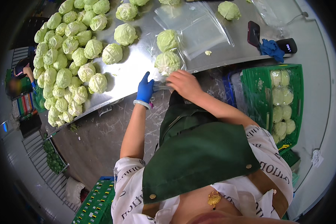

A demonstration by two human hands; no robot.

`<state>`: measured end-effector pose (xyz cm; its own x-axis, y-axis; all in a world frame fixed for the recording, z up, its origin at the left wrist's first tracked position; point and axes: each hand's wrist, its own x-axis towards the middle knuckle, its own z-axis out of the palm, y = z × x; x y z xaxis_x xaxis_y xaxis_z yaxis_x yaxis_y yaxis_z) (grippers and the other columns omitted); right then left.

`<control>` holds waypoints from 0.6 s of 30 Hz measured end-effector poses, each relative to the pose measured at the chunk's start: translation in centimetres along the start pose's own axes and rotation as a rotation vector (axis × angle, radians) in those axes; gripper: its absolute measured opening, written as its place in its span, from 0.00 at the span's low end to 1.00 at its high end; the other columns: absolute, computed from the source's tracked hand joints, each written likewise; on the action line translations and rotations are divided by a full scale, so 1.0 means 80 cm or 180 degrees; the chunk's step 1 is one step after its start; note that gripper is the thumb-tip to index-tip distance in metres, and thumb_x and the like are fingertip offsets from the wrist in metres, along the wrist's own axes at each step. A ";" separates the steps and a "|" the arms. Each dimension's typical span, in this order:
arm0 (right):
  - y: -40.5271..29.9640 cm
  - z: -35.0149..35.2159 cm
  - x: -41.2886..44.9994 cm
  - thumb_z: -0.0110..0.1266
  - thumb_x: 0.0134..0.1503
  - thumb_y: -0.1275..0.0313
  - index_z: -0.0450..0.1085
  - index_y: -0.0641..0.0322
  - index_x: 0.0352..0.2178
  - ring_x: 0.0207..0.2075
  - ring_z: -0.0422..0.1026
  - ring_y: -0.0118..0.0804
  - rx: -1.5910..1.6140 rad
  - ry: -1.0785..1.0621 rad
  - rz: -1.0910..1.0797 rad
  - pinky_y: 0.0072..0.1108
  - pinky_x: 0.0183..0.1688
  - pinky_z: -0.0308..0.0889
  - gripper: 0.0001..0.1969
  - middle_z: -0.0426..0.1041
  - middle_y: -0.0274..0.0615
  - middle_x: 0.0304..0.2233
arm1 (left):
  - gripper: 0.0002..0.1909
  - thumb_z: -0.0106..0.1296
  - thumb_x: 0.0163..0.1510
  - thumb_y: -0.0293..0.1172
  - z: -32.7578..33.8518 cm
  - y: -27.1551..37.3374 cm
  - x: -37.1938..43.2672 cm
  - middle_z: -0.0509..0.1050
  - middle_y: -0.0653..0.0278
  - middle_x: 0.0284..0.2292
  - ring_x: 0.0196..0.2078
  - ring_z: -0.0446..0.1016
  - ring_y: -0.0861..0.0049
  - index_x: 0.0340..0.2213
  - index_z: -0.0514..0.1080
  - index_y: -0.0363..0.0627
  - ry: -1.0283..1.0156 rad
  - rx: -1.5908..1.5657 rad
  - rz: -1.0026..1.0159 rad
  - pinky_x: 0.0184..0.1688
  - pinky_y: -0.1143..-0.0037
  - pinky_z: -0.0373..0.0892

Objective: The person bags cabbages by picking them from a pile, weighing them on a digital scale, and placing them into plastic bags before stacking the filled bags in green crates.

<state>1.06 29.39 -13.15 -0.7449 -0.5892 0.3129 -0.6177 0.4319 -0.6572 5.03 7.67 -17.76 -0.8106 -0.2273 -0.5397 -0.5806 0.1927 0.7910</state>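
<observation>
Two pale green cabbages, a far one (167, 40) and a near one (168, 62), lie in a line inside a clear plastic bag (184, 60) at the metal table's edge. My left hand (144, 88), in a blue glove with a pale bangle at the wrist, is at the edge with its fingers on gathered clear plastic (161, 86). Bare, my right hand (183, 84) is bent over the same plastic, just below the near cabbage; its fingertips are partly hidden. Flat clear bags (203, 30) are stacked beyond, to the right.
A large heap of cabbages (63, 78) covers the left of the metal table (134, 75). At right lie a phone (253, 33), a blue glove (271, 49) and a black device (287, 45). A green crate (296, 112) holds bagged cabbages. Another person (22, 72) is at far left.
</observation>
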 end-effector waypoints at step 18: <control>0.132 -0.055 -0.261 0.47 0.52 0.69 0.65 0.59 0.44 0.49 0.64 0.41 -0.0963 -0.3494 0.0999 0.31 0.50 0.60 0.16 0.65 0.45 0.47 | 0.35 0.46 0.55 0.28 -0.026 0.036 -0.023 0.75 0.52 0.23 0.27 0.76 0.60 0.60 0.46 0.56 -0.0403 0.2854 0.0861 0.30 0.69 0.69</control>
<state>8.98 49.24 -23.59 -0.3503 -0.6361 -0.6874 -0.5908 0.7196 -0.3648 4.97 6.64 -13.89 -0.8980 0.0276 -0.4391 -0.1708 0.8978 0.4059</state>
